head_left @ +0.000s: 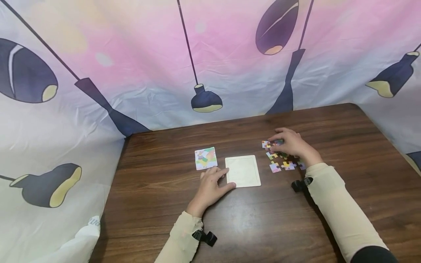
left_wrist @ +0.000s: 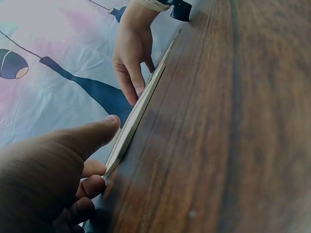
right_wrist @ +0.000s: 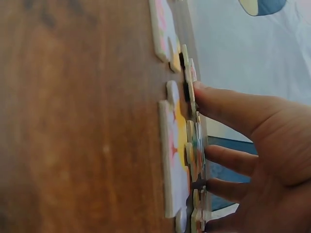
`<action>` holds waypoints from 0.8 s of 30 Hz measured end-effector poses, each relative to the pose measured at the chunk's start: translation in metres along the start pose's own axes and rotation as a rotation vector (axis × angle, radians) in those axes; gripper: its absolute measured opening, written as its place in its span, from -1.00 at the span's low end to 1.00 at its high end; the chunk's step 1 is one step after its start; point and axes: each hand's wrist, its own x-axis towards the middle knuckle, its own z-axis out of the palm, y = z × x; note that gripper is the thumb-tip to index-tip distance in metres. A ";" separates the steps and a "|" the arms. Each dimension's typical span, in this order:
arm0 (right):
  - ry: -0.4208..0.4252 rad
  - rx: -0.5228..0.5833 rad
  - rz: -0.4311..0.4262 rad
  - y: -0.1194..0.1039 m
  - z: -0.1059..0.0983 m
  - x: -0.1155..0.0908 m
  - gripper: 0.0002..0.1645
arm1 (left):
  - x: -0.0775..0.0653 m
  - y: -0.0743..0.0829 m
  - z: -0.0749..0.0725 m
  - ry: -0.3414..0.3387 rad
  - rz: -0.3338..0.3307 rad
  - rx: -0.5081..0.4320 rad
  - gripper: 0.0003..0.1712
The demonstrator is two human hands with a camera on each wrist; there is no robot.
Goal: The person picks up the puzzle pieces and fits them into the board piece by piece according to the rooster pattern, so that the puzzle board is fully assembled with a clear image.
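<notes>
A square cream puzzle tray (head_left: 243, 171) with a raised border lies flat on the table. My left hand (head_left: 210, 186) is at its left side, index fingertip and thumb spread along the edge; the left wrist view shows the thumb (left_wrist: 99, 136) near the pale rim. To the right, my right hand (head_left: 291, 143) reaches over a loose group of colourful jigsaw pieces (head_left: 288, 165). From the right wrist, its thumb (right_wrist: 233, 107) and fairly straight fingers come down on several pieces, partly hiding them. Nearer that camera lies a white and yellow piece (right_wrist: 174, 160).
A small square picture card (head_left: 205, 158) lies left of the tray, just beyond the left hand. The brown wooden table (head_left: 158, 204) ends at a fabric backdrop (head_left: 148, 73) printed with lamps. Black wrist cameras (head_left: 205, 237) sit on both sleeves.
</notes>
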 end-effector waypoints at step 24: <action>-0.021 -0.095 -0.068 -0.011 0.002 -0.005 -0.55 | -0.001 0.001 0.000 -0.004 0.000 -0.007 -0.37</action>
